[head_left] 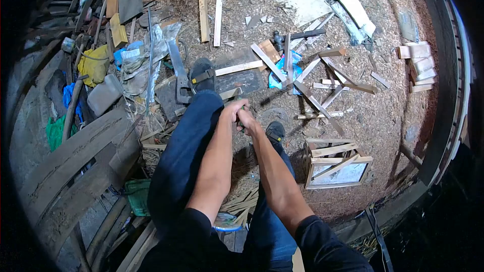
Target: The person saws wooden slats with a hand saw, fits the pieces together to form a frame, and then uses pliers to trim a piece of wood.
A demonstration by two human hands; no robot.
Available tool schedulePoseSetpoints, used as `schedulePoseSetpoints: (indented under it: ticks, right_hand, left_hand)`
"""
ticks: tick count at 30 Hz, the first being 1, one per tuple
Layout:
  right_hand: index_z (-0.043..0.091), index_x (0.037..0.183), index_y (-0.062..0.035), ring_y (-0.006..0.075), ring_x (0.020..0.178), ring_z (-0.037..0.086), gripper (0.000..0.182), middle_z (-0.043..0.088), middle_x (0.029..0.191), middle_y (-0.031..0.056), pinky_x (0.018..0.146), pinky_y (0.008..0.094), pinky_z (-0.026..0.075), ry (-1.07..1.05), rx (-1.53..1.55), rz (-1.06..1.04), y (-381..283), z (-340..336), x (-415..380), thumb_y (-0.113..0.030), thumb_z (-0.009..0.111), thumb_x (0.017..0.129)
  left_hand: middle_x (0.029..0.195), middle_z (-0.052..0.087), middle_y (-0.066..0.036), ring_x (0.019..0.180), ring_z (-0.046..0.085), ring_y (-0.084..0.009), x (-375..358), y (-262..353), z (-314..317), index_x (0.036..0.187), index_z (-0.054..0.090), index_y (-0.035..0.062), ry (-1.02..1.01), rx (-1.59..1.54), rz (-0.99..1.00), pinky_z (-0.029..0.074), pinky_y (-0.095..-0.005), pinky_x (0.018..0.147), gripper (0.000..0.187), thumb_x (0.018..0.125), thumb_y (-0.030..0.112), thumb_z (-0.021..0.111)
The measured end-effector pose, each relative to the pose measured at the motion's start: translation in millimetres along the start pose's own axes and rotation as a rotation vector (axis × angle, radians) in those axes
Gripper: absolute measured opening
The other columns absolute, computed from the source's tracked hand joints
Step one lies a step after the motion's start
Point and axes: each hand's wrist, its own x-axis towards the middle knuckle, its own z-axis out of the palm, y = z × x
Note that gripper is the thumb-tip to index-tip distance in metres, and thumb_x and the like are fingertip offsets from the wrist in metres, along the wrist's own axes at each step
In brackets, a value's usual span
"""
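Note:
My left hand (235, 109) and my right hand (246, 121) are together in front of my legs, fingers closed round a small green-handled tool (241, 130) that is mostly hidden by them. Just beyond them lies a short wood piece (228, 94). A pale wood strip (239, 67) rests on a dark board (247, 83), with my left shoe (202, 74) at its left end. The handsaw (177, 68) lies left of that shoe. My right shoe (275, 131) stands on the ground at the right of my hands.
Loose wood sticks (322, 103) and a hammer (307, 34) lie ahead to the right. A wooden frame (338, 163) is at the right, stacked blocks (422, 65) farther right. Two long strips (203, 5) lie ahead. Bags, a jug (105, 94) and logs crowd the left.

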Motion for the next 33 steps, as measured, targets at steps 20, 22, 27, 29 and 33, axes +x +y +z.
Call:
schedulePoseSetpoints:
  ticks: [20, 22, 27, 29, 33]
  right_hand:
    - [0.049, 0.074, -0.0067, 0.014, 0.037, 0.034, 0.016, 0.042, 0.057, 0.0031, 0.034, 0.032, 0.026, 0.097, -0.173, -0.025, -12, -14, 7, -0.02, 0.046, 0.083]
    - [0.051, 0.077, -0.004, 0.0149, 0.04, 0.039, 0.018, 0.045, 0.058, 0.0049, 0.035, 0.0342, 0.029, 0.014, -0.222, -0.017, 0, -22, 20, -0.02, 0.046, 0.083]
    - [0.058, 0.095, 0.0122, 0.0272, 0.053, 0.06, 0.041, 0.063, 0.086, 0.0221, 0.043, 0.0419, 0.045, 0.091, -0.364, -0.079, -9, -15, 32, -0.024, 0.047, 0.081]
    - [0.058, 0.094, 0.0116, 0.0261, 0.053, 0.059, 0.039, 0.063, 0.082, 0.0213, 0.042, 0.0399, 0.044, 0.109, -0.39, -0.046, -15, -10, 30, -0.024, 0.047, 0.082]
    - [0.053, 0.088, -0.0007, 0.0191, 0.041, 0.049, 0.024, 0.054, 0.064, 0.0102, 0.033, 0.0401, 0.033, 0.103, -0.369, -0.047, -21, -2, 13, -0.023, 0.047, 0.083]
  left_hand:
    - [0.08, 0.063, -0.002, 0.07, 0.061, -0.0191, 22, -20, 5, 0.082, 0.058, 0.0119, -0.146, -0.335, 0.1, 0.051, -0.0357, 0.066, 0.023, 0.087, 0.033, 0.065]
    - [0.083, 0.063, -0.004, 0.074, 0.062, -0.02, 22, -26, 10, 0.087, 0.059, 0.0112, -0.107, -0.329, 0.161, 0.052, -0.0372, 0.07, 0.023, 0.085, 0.032, 0.069]
    - [0.088, 0.064, -0.007, 0.078, 0.063, -0.0209, 11, -25, 8, 0.094, 0.061, 0.0094, -0.122, -0.502, 0.253, 0.052, -0.038, 0.072, 0.029, 0.081, 0.03, 0.075]
    - [0.087, 0.064, -0.007, 0.076, 0.063, -0.0216, 7, -20, 6, 0.094, 0.061, 0.0088, -0.158, -0.539, 0.265, 0.052, -0.0382, 0.071, 0.03, 0.079, 0.03, 0.077]
    - [0.086, 0.063, -0.007, 0.082, 0.062, -0.022, 16, -32, 4, 0.092, 0.064, 0.0089, -0.198, -0.605, 0.306, 0.049, -0.0396, 0.079, 0.028, 0.079, 0.031, 0.075]
